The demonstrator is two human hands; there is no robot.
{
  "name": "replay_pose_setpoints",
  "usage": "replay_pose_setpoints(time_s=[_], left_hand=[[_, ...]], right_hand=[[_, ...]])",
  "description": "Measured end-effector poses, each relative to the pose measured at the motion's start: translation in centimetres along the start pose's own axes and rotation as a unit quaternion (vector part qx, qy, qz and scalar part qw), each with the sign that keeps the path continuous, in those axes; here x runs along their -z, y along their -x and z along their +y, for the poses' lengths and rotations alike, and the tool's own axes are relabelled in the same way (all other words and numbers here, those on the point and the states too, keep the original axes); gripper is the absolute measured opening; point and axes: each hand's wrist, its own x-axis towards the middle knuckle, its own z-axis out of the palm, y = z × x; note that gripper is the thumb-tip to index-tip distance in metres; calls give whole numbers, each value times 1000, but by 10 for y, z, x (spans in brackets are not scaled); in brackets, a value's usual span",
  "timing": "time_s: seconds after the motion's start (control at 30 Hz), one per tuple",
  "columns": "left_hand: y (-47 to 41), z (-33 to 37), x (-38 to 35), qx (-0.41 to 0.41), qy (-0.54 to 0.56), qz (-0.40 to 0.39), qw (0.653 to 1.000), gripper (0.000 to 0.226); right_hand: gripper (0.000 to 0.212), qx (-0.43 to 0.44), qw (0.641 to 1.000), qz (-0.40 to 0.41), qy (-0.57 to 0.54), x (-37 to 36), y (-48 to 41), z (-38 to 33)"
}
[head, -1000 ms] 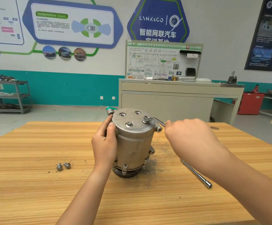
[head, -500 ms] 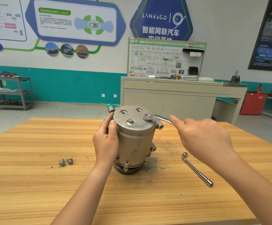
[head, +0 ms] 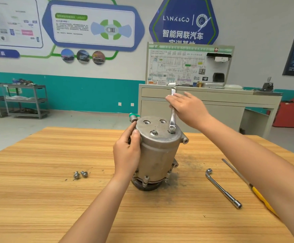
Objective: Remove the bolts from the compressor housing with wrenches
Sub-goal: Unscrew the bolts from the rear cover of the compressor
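Two bolts top the grey housing the left hand grips; flat right hand presses wrench.

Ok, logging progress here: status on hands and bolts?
Left hand grips compressor housing. Right hand pushes wrench, ringed on top bolt. Two loose bolts on table. Nothing blocking.

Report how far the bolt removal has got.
Done: two bolts lie on the table, and two holes in the housing top are empty. In hand: the left hand grips the housing while the right hand pushes the wrench seated on a third bolt. Left: that bolt and the one beside it.
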Motion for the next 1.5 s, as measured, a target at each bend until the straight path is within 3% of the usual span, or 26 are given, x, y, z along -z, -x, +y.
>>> replay_pose_setpoints(time_s=[0.1, 0.17, 0.23, 0.3, 0.37, 0.5, 0.8, 1.0, 1.27, 1.4, 1.5], left_hand=[[5, -2, 1, -5, 11, 29, 1000, 34], [7, -3, 3, -5, 19, 42, 999, 35], [8, -3, 5, -3, 17, 45, 999, 35], [8, -3, 6, -3, 16, 45, 999, 34], [9, -3, 5, -5, 14, 41, 999, 34], [13, -4, 2, -12, 10, 38, 999, 35], [18, -2, 0, -14, -7, 41, 999, 36], [23, 2, -3, -19, -10, 53, 998, 37], [27, 7, -4, -34, -16, 62, 997, 51], [34, 10, -9, -25, -45, 64, 997, 46], [37, 11, -14, -23, -54, 72, 996, 43]], right_hand=[[33, -128, 988, 48, -76, 12, 22, -5], [32, -242, 956, 48, -157, 25, 37, -9], [32, -276, 934, 51, -220, 45, 51, -16], [37, -245, 945, 39, -211, 65, 69, -26], [47, -207, 970, -16, -123, 85, 90, -38], [55, -202, 966, -161, -22, 109, 108, -58], [74, -194, 953, -220, 80, 112, 93, -81], [69, -130, 953, -243, 122, 117, 87, -97], [67, -113, 949, -263, 133, 120, 81, -97], [50, -111, 942, -283, 139, 124, 69, -96], [57, -138, 940, -282, 136, 119, 69, -97]])
